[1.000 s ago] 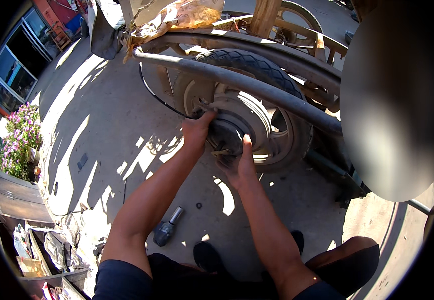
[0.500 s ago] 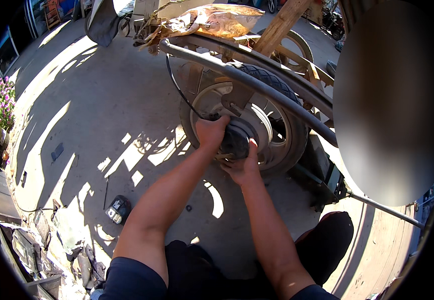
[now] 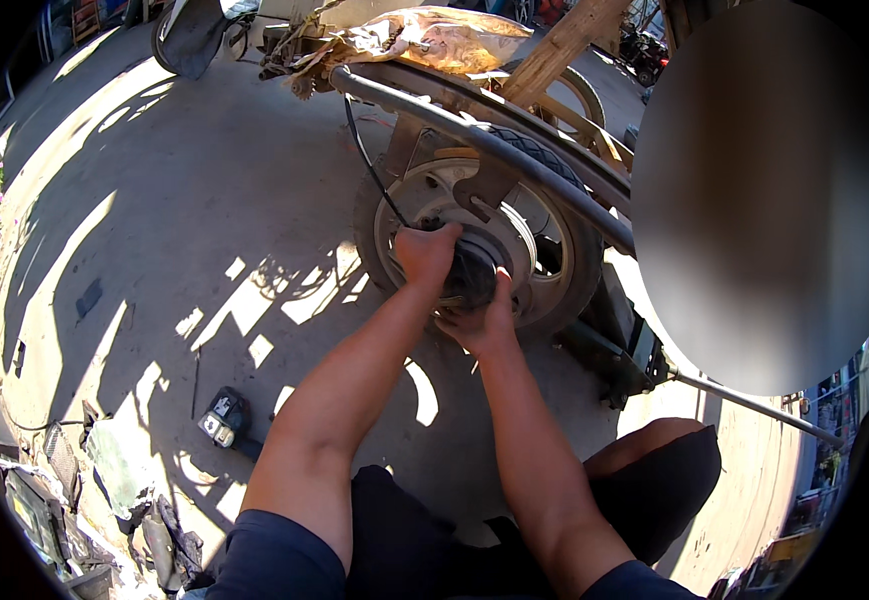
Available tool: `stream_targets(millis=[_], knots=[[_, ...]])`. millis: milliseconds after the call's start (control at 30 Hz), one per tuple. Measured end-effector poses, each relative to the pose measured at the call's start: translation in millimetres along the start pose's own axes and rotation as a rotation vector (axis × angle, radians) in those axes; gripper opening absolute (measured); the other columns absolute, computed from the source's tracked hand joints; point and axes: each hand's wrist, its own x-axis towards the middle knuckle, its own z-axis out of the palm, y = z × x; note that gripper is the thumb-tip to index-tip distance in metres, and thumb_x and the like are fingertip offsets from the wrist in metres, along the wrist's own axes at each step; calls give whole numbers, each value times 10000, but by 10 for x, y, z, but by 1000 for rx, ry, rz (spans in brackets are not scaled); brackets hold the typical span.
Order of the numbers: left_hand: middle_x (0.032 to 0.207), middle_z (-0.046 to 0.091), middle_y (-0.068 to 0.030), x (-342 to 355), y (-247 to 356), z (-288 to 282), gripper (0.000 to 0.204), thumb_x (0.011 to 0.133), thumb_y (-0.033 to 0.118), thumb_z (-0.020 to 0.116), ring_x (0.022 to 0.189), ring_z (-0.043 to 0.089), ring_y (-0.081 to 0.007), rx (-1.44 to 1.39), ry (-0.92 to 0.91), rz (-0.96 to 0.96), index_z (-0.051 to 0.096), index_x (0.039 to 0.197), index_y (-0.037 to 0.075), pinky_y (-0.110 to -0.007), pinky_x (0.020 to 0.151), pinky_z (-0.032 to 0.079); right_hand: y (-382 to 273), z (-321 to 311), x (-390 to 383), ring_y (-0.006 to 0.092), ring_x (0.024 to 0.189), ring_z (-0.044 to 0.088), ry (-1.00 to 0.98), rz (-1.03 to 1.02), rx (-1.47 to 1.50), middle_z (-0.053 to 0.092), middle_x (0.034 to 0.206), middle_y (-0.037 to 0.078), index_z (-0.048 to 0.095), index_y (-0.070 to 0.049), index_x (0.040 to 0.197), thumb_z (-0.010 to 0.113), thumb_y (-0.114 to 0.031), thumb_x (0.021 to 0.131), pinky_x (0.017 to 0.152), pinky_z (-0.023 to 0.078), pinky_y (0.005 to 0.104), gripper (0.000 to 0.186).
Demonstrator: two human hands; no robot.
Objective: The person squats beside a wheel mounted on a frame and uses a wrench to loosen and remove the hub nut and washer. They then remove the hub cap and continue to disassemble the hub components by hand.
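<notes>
A wheel with a pale spoked rim (image 3: 412, 190) and a black tyre (image 3: 366, 225) stands in front of me beneath a metal frame. At its middle is a dark, round hub piece (image 3: 471, 277). My left hand (image 3: 426, 252) is closed at the piece's upper left, thumb on top, next to the end of a black cable (image 3: 366, 165). My right hand (image 3: 484, 322) grips it from below, thumb up its right side and fingers bent underneath. Both palms are hidden, as is part of the hub behind the hands. The hub piece sits against the wheel.
A grey frame tube (image 3: 494, 142) slants above the wheel. To the right are a dark jack (image 3: 604, 365) and its long bar (image 3: 754, 405). A cordless power tool (image 3: 224, 417) lies on the concrete at left, with scrap parts (image 3: 64, 490) below it. A blurred patch covers the right.
The view has shifted slightly, so the surroundings sit a little further left. Both hands keep the same hold on the hub piece; no clear turning of it shows.
</notes>
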Motion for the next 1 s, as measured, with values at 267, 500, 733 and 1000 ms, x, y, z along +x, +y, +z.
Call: stream_targets(millis=[267, 500, 733, 1000], knots=[[649, 655, -156, -50, 56, -41, 358, 584, 222, 776, 595, 641, -224, -19, -21, -22, 636, 677, -93, -383, 586, 487, 10, 7, 11, 402, 1390, 164, 85, 2, 30, 149, 1500, 233, 108, -53, 1482, 479, -781, 740, 1136, 120, 488, 1104], [696, 635, -48, -112, 121, -144, 288, 658, 183, 753, 617, 563, -120, -64, -81, -53, 652, 723, -79, -326, 557, 454, 22, 4, 16, 408, 1366, 209, 99, -36, -8, 186, 1479, 222, 138, -88, 1480, 495, -773, 732, 1125, 156, 502, 1075], [745, 649, -51, -166, 140, -221, 296, 657, 186, 751, 653, 581, -124, 4, -107, -35, 664, 775, -71, -322, 588, 472, 43, 16, -10, 383, 1345, 248, 152, 3, 58, 224, 1465, 209, 212, -122, 1463, 529, -738, 736, 1075, 247, 532, 1004], [797, 661, -60, -184, 121, -209, 286, 669, 161, 746, 697, 599, -127, -40, -134, -37, 667, 821, -69, -308, 623, 482, -39, 59, -46, 331, 1293, 360, 94, -97, 105, 357, 1422, 146, 326, -136, 1415, 497, -622, 823, 1059, 272, 533, 785]])
